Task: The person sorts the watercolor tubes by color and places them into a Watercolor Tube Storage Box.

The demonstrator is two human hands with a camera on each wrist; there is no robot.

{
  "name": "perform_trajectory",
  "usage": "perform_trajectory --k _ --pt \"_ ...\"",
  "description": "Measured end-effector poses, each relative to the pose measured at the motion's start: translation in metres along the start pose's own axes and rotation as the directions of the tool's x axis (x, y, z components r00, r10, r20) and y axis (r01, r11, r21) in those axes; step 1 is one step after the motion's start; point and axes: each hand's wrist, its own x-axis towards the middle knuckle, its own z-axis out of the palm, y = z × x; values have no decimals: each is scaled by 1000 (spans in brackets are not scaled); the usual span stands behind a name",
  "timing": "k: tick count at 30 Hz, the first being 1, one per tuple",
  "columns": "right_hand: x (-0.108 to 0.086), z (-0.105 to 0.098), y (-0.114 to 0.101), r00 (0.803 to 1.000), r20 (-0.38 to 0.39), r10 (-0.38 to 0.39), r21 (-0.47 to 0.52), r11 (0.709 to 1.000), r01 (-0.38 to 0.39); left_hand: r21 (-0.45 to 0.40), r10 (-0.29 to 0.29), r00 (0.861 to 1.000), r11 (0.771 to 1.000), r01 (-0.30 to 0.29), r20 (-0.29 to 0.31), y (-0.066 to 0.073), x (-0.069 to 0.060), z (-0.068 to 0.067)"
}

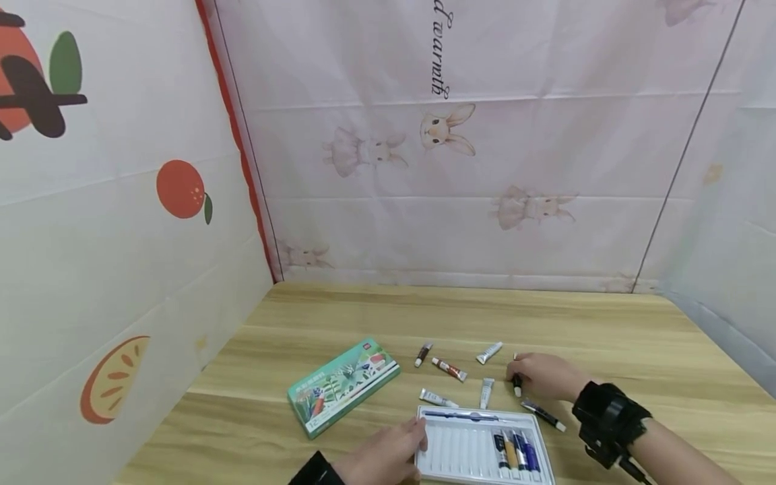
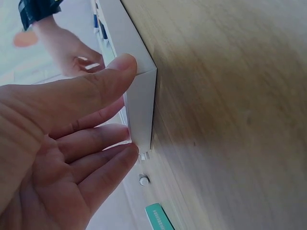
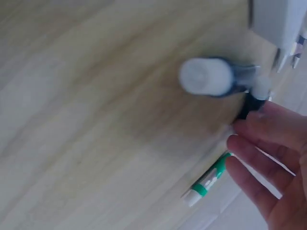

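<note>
A white plastic paint tray point(image 1: 457, 448) lies at the table's front, with a paintbrush point(image 1: 461, 417) along its back and several paint tubes point(image 1: 512, 453) in the right-hand slots. My left hand point(image 1: 388, 455) grips the tray's left end, thumb at one corner and fingers along the side in the left wrist view. Right of the tray's back edge, my right hand point(image 1: 545, 376) pinches a dark paint tube point(image 3: 249, 106) with a white cap. Beside those fingers lies a green-banded tube point(image 3: 211, 178). A dark tube point(image 1: 543, 414) rests on the table below the right hand.
Loose paint tubes lie behind the tray: a brown one point(image 1: 423, 354), a reddish-brown one point(image 1: 449, 369) and several whitish ones point(image 1: 489, 352). A green paint box point(image 1: 343, 387) sits on the wooden table point(image 1: 254, 417) to the left. Printed cloth walls point(image 1: 388, 222) stand around the table.
</note>
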Motion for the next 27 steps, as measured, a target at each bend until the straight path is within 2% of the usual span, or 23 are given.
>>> perform_trajectory --k 4,11,20,22,24,27 --pt "0 0 -1 1000 3 -5 -46 999 5 18 20 1000 1000 -20 -12 -1 0 0" --pt "-2 6 1 999 -20 -42 -160 986 39 -6 -8 1000 1000 8 -1 -2 0 1" --pt "-3 8 2 998 -5 -61 -230 971 58 -20 -31 999 999 31 15 -1 1 2" --pt "-3 7 1 994 -31 -101 -250 964 90 -18 -22 1000 1000 22 10 -2 1 2" --pt "-3 5 -4 982 -75 -171 -277 950 144 -19 -13 1000 1000 13 6 -2 1 2" --pt "-1 0 -17 947 -132 -293 -320 917 239 -6 10 1000 1000 -10 -8 -3 0 2"
